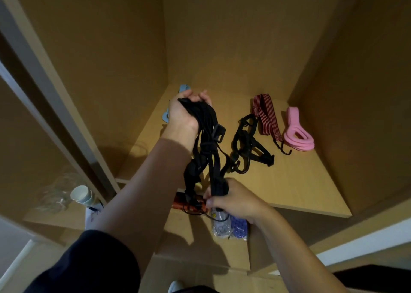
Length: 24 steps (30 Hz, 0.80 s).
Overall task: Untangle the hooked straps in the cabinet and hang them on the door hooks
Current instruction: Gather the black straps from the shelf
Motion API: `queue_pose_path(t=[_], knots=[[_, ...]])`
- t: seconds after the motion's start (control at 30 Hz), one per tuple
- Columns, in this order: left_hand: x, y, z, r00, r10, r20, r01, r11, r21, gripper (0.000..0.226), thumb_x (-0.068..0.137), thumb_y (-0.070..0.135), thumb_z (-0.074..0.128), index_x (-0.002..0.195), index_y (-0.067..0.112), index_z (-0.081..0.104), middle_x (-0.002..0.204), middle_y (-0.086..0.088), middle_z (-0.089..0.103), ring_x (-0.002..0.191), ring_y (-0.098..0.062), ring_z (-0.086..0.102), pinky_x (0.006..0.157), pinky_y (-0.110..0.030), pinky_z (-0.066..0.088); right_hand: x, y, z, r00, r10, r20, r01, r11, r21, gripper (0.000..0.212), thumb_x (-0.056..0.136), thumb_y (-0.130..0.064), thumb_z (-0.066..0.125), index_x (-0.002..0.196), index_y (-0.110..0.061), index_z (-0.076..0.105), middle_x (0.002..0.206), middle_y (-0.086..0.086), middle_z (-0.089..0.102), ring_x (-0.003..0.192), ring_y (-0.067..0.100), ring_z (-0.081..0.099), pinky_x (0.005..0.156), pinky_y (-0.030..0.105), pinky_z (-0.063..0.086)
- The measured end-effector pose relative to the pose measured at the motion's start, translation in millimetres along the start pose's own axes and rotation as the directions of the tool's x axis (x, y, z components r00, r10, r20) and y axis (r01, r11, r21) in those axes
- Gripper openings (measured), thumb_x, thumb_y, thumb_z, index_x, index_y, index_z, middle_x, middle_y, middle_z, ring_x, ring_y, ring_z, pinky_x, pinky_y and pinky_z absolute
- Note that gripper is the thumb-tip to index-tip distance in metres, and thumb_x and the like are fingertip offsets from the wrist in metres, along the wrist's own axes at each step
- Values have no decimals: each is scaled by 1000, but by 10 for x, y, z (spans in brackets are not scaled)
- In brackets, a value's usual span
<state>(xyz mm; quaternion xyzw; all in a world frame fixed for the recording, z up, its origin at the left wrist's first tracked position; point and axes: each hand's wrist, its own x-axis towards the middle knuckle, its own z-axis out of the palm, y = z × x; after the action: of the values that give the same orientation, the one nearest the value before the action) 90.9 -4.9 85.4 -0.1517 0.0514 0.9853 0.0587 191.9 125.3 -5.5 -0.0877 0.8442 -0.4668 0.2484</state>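
A tangled bunch of black hooked straps (205, 150) hangs between my hands above the front of the cabinet shelf (300, 181). My left hand (184, 112) grips the top of the bunch, raised over the shelf. My right hand (231, 200) grips the lower end of the black straps at the shelf's front edge. On the shelf lie a black strap with large hooks (246, 145), a red striped strap with a dark hook (266, 119), and a coiled pink strap (298, 130). No door hooks are in view.
Light blue objects (175, 102) lie at the shelf's back left, partly behind my left hand. On the lower shelf are an orange object (184, 203) and blue-and-clear packets (231, 226). Paper cups (81, 196) and clear plastic sit at lower left, beyond the cabinet's left wall.
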Motion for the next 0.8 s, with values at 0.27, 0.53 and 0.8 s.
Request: queue_pose_path(t=[0.27,0.53,0.8], knots=[[-18,-42,-69,999,-38,-11,37,999,-35,20,90,6,44,91,-12,53,60,1,39,23,-9,35,33,-14,41,-193,61,0,989,-14,150,-4,992,122,9,81,-7,61,79,-14,66,62,-10,63,59,7,56,66,21,46],[-18,-42,-69,988,-134,83,131,991,38,24,92,14,38,74,2,50,37,1,37,25,-10,35,27,-14,30,-165,405,181,995,103,-9,-103,993,64,33,86,-23,58,53,-27,57,59,-4,59,62,16,54,71,35,46],[-113,-70,-304,947,-291,138,240,923,302,24,86,17,45,62,10,46,40,5,40,29,-6,39,30,-14,31,-169,302,42,998,33,-55,-31,999,43,31,75,-37,71,98,-18,61,100,3,68,94,17,63,87,37,49]])
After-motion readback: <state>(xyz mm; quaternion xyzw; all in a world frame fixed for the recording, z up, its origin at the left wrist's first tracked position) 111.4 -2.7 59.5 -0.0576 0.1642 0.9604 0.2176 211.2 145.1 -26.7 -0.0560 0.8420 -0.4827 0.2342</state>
